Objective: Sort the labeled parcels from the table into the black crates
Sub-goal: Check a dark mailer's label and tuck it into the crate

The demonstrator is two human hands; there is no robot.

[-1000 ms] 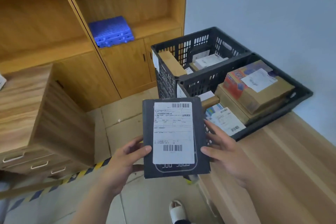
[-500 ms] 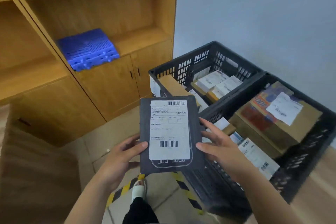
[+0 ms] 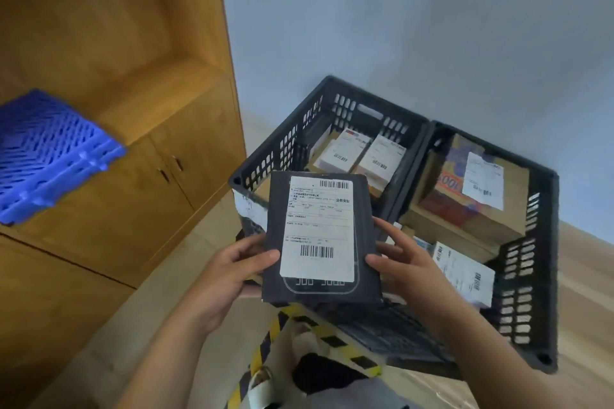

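Note:
I hold a flat dark grey parcel [image 3: 275, 236] with a large white shipping label facing me, just in front of the near corner of the left black crate [image 3: 275, 156]. My left hand [image 3: 229, 272] grips its left edge, thumb on the front. My right hand [image 3: 403, 262] holds the right edge with thumb and fingers. The left crate holds white labeled boxes [image 3: 362, 156]. The right black crate [image 3: 541, 259] contains a brown carton with a red print [image 3: 465, 206] and a white-labeled parcel [image 3: 465, 272].
A wooden cabinet [image 3: 139, 196] with shelves and doors stands at the left, a blue plastic panel [image 3: 43, 153] on its shelf. Yellow-black floor tape [image 3: 265, 342] runs below the parcel. The crates sit on a wooden surface [image 3: 584, 309] against a grey wall.
The view has swung closer to the crates, which now lie just behind the parcel. Both hands keep the same hold on the parcel.

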